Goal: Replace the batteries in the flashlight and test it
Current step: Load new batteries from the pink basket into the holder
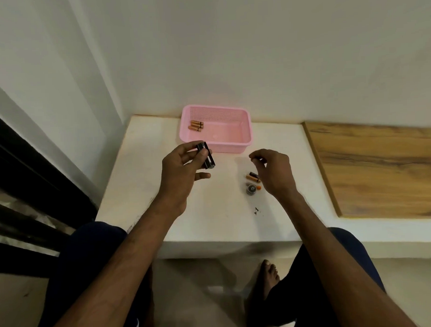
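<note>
White tabletop (pixel 219 212) against a plain wall carries a pink basket (pixel 248 127) just beyond the fingertips. The left hand (pixel 182 169) pinches a black flashlight part (pixel 206 155) between thumb and fingers. The right hand (pixel 274 170) curls its fingers above the loose batteries (pixel 252 177) and the round cap (pixel 250 189); whether they hold anything cannot be told.

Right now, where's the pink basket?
Head view: the pink basket sits at the back of the white table, just beyond the left hand gripping a black holder; batteries lie in its left corner.
</note>
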